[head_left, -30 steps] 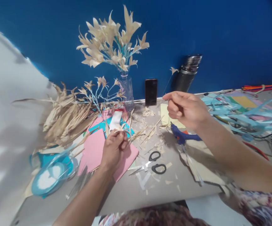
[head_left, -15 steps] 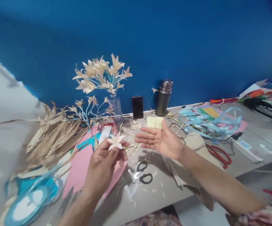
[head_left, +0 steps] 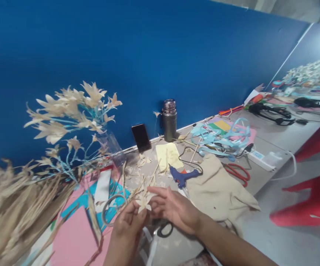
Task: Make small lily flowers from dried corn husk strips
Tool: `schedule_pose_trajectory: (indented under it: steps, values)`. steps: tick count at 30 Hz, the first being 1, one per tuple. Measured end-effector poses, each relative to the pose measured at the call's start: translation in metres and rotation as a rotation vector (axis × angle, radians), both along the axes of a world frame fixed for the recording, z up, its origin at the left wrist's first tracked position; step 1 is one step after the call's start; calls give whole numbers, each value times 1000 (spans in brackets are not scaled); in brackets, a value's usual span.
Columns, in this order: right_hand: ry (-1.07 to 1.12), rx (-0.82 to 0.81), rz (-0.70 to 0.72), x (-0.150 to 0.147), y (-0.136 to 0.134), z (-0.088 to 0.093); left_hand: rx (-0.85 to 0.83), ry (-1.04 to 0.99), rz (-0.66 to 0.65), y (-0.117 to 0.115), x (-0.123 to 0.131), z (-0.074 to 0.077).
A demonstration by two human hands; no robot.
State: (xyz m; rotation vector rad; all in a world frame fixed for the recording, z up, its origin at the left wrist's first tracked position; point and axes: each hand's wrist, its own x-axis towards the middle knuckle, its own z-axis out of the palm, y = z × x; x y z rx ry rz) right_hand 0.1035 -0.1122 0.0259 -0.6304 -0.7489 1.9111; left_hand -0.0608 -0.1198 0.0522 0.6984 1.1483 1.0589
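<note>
A small cream star-shaped flower [head_left: 143, 204] is pinched between the thumb and fingers of my left hand [head_left: 128, 227], its petals facing up. My right hand [head_left: 175, 209] is beside it, fingers stretched toward the flower and partly behind it; whether they touch it I cannot tell. Under my hands lie black-handled scissors [head_left: 165, 229], partly covered. Just beyond my right hand rests a blue glue gun [head_left: 182, 176] by a yellow paper [head_left: 167, 155]. Left of my left hand is a roll of tape [head_left: 106, 212].
At the left stand a vase [head_left: 112, 147] of cream flowers and a heap of dried husks [head_left: 18, 210]. A phone [head_left: 141, 137] and a flask [head_left: 169, 122] stand by the blue wall. Beige cloth [head_left: 218, 188], red-handled scissors [head_left: 239, 173] and blue ribbon [head_left: 218, 138] lie right.
My right hand has come in from the right to the flower. My left hand still holds the flower, now lower in view. The view has turned right, showing the glue gun and red stools.
</note>
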Motion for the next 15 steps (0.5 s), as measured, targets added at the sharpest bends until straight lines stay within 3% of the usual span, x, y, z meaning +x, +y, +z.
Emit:
schedule_pose_trajectory:
  steps: [4,9,12,15]
  values:
    - [-675,385,-182,5,2,4,-82,-93,54,0,-6,-1]
    - [-1030,693,-276,0,7,1,-25,-146,-88,-3,-7,-14]
    - [-1078,669,-244,3,7,1,-48,-227,-103,-7,-7,-17]
    - [-966,454,-132,10,3,5,-68,-250,-132,-10,-6,-12]
